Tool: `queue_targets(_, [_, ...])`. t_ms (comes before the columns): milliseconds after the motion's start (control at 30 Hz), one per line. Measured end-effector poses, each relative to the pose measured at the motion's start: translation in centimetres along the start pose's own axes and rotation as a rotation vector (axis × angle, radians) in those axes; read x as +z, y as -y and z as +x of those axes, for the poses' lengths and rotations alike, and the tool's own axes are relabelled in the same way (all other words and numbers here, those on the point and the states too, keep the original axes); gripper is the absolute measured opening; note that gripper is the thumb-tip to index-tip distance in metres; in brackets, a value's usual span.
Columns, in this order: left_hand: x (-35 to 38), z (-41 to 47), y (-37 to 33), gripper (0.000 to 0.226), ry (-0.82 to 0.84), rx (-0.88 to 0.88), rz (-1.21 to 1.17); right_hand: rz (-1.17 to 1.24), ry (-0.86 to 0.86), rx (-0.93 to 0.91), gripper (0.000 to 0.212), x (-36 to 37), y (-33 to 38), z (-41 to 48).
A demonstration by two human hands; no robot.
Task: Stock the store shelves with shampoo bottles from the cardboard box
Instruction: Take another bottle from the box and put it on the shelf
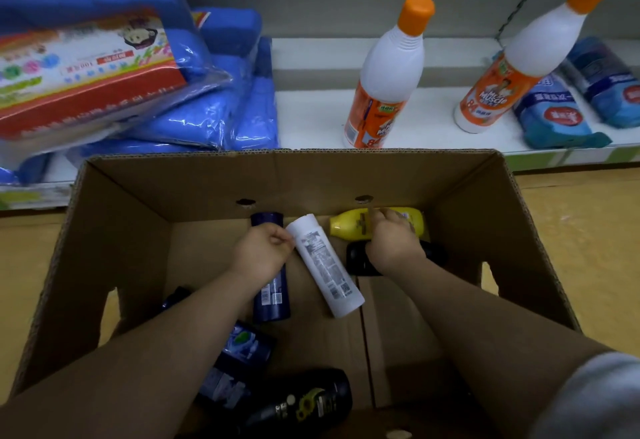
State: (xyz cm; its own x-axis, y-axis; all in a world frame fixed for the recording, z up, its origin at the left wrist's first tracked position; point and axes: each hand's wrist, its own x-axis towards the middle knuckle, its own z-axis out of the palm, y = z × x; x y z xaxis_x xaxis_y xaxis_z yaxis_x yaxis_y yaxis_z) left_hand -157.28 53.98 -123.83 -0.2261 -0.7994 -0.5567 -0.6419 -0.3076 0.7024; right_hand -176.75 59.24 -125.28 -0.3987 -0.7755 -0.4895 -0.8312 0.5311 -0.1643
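Standing beyond the cardboard box [287, 179]: blue packs [194, 127] left, orange-capped bottles [384, 75] right.

"mr muscle", "84" on orange-capped bottle [526, 58]

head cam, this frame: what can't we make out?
- right hand: head view; its back hides the fingers, so it is unclear whether it grips the yellow bottle or the black bottle.
- left hand: it lies over the dark blue bottle and meets the white bottle; grip unclear.
- blue-labelled bottle: mostly hidden by the left forearm.
- blue packs: print unreadable through motion blur.
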Motion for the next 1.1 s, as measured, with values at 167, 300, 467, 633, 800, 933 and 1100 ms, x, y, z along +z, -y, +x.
queue_targets(167, [0.2, -0.3, 0.3, 0.004, 0.031, 0.042, 0.066, -0.212, -0.005, -0.051, 0.059, 0.0, -0.8, 0.7])
queue_targets(300, [-0.4, 0.3, 0.7, 0.009, 0.010, 0.061, 0.113, -0.339, 0.043, -0.037, 0.059, 0.1, -0.2, 1.5])
queue_targets(467, [-0.7, 0.3, 1.2, 0.009, -0.008, 0.051, 0.106, -0.445, 0.071, -0.037, 0.062, 0.2, 0.5, 1.7])
queue_targets(633, [-0.7, 0.3, 1.1, 0.009, -0.008, 0.032, 0.090, -0.510, 0.162, -0.024, 0.057, 0.3, 0.6, 1.6])
queue_targets(800, [-0.5, 0.2, 0.7, 0.010, -0.004, -0.005, 0.026, -0.472, 0.166, -0.025, 0.059, 1.3, 0.6, 0.6])
queue_targets(933, [0.4, 0.3, 0.3, 0.012, 0.016, 0.000, 0.049, -0.288, 0.164, -0.044, 0.055, 1.3, 0.1, 0.3])
queue_targets(1100, [1.7, 0.5, 0.2, 0.003, 0.144, -0.055, 0.000, -0.049, 0.241, -0.235, 0.064, 0.1, 0.3, 0.6])
